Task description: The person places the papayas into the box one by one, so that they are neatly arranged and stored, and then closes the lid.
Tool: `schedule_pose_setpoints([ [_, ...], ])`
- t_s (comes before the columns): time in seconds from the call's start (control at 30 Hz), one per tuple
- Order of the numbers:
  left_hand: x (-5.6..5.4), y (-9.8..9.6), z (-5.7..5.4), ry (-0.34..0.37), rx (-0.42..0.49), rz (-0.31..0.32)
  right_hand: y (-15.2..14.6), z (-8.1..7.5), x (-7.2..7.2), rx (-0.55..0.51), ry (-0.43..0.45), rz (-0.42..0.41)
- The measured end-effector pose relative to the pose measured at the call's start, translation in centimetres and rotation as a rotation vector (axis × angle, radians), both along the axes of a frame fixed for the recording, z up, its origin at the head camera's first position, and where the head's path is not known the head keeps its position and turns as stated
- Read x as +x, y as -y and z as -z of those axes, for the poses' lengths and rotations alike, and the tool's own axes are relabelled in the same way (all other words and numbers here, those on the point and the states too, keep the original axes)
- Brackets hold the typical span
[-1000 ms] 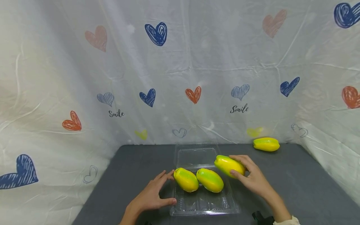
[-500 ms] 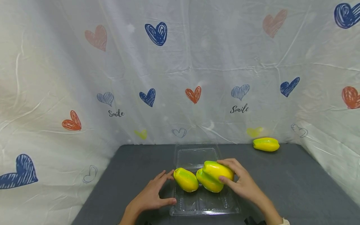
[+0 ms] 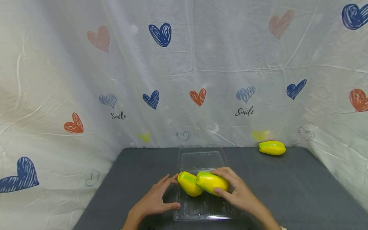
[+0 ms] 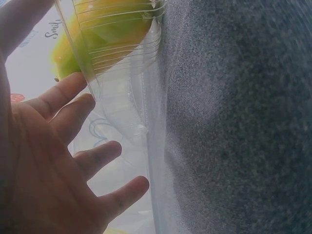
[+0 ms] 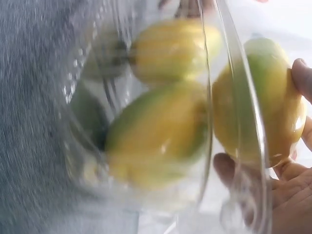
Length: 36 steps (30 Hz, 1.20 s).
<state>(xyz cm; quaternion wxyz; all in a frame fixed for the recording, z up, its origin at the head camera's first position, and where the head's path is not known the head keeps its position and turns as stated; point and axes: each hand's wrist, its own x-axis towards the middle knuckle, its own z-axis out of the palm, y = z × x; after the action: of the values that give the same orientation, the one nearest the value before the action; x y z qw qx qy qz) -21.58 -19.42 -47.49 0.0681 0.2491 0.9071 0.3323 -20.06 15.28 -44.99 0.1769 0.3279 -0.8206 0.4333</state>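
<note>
My right hand [image 3: 240,191] grips a yellow-green papaya [image 3: 212,182] between thumb and fingers, over an opened clear plastic clamshell box [image 3: 207,218]. In the right wrist view, the held papaya [image 5: 263,105] is above the box's rim. Through the clear wall there, two more papayas [image 5: 158,131] lie inside. From the head view, the left papaya [image 3: 189,186] shows, while the held one covers most of the other. My left hand [image 3: 155,198] has its fingers spread at the box's left side; in the left wrist view, fingertips [image 4: 84,100] touch the rim.
Another papaya [image 3: 272,148] lies at the back right of the dark grey table [image 3: 287,188]. The box's clear lid [image 3: 202,159] lies folded back behind its base. A white curtain [image 3: 172,73] with printed hearts hangs along the back and sides.
My right hand has carried its papaya left and down, from the box's right side to over the papaya inside. My left hand has stayed in place.
</note>
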Motion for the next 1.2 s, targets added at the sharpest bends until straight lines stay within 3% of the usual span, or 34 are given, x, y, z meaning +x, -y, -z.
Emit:
schedule_pose_setpoints([
  [0.23,0.0,0.0,0.1,0.004,0.005,-0.002,1.5,0.6,0.4,-0.013,0.015,-0.060],
  [0.57,-0.1,-0.1,0.0,0.016,0.019,0.000,3.8,1.0,0.7,0.006,-0.061,-0.074],
  [1.03,-0.1,0.0,-0.1,0.000,0.025,0.008,5.8,1.9,1.1,0.018,0.084,-0.075],
  [1.2,-0.1,0.1,0.0,0.004,0.031,0.011,6.1,2.0,1.3,0.025,0.079,-0.091],
])
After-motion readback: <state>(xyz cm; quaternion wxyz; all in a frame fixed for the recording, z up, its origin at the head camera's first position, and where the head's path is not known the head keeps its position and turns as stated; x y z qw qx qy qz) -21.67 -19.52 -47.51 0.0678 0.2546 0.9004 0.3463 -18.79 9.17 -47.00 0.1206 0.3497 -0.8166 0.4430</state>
